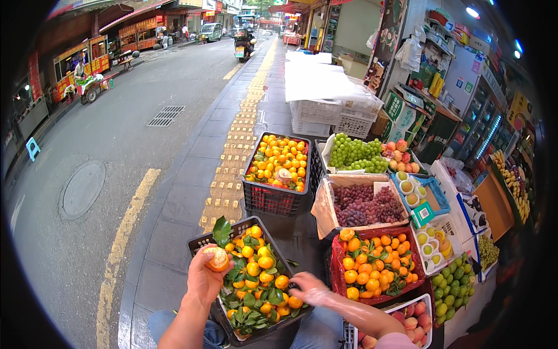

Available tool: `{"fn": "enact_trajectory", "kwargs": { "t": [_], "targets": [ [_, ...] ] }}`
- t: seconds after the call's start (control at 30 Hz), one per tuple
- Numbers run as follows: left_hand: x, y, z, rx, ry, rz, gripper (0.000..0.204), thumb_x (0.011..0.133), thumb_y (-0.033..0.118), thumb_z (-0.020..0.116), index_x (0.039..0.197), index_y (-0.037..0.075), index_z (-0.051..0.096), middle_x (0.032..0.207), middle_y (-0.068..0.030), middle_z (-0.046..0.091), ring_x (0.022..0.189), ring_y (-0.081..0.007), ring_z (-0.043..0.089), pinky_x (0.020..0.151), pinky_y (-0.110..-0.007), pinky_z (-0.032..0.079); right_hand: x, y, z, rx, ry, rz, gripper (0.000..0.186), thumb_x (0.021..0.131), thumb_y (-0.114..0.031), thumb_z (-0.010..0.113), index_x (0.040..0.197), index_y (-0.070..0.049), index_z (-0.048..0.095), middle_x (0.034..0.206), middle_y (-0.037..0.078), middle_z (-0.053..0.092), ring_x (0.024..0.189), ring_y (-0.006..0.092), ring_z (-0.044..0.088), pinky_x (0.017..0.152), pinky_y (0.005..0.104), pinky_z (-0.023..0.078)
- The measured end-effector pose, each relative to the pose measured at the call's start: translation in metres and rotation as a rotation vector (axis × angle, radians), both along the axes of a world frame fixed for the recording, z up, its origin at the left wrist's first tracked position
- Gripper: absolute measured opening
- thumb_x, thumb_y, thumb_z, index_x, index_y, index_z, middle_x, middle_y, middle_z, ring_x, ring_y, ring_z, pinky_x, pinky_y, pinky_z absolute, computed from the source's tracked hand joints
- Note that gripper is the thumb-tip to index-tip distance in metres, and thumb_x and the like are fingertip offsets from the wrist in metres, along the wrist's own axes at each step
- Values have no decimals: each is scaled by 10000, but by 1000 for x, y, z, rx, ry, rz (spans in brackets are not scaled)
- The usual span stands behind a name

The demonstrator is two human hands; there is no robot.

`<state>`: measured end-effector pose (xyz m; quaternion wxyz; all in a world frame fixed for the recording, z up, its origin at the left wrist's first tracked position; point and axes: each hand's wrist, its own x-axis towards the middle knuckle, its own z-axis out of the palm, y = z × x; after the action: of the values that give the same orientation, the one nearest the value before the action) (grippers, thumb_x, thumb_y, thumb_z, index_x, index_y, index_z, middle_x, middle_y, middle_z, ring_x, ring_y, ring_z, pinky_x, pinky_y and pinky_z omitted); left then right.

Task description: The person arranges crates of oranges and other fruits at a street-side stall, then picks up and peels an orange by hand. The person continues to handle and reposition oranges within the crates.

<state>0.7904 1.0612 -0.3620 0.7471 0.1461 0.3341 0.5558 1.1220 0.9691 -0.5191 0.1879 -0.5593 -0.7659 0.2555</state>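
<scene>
My left hand (202, 267) is closed around a partly peeled mandarin (216, 259), its pale inside facing up, above the left edge of a black crate (200, 247) of yellow-orange mandarins (253, 269) with green leaves. At that crate's right side, my right hand (311, 291) is slightly blurred, its fingers loosely bent and apart, with nothing visible in them; whether it touches the fruit or leaves I cannot tell.
Another crate of mandarins (276, 163), boxes of grapes (363, 203), oranges (376, 267), peaches (412, 323) and limes (450, 291) surround me. White stacked crates (314, 113) stand farther along the pavement. A street (133, 139) with vehicles and people runs on the left.
</scene>
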Motion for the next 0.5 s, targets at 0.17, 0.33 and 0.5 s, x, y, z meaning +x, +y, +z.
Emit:
{"fn": "enact_trajectory", "kwargs": {
  "t": [0.17, 0.33, 0.5],
  "targets": [
    [-4, -2, 0, -4, 18, 20, 291, 876, 166, 633, 1149, 92, 564, 1048, -128, 642, 980, -298, 667, 864, -454, 575, -75, 26, -47, -54, -671, 368, 519, 854, -407, 711, 1210, -40, 621, 1273, 193, 556, 1313, 371, 458, 991, 467, 470],
    [-15, -3, 4, 22, 33, 50, 307, 868, 163, 621, 1160, 88, 564, 1044, -132, 647, 981, -301, 667, 861, -445, 576, -79, 34, -43, -77, -811, 428, 579, 806, -541, 720, 1121, -58, 668, 1152, 143, 575, 1197, 327, 501, 911, 436, 466],
    [-17, -3, 5, 5, 45, 40, 308, 868, 164, 630, 1161, 90, 567, 1051, -115, 644, 993, -284, 663, 883, -450, 567, -72, 32, -26, -138, -798, 469, 602, 789, -588, 724, 1100, -74, 681, 1128, 118, 559, 1133, 317, 514, 923, 464, 426]
  ]
}}
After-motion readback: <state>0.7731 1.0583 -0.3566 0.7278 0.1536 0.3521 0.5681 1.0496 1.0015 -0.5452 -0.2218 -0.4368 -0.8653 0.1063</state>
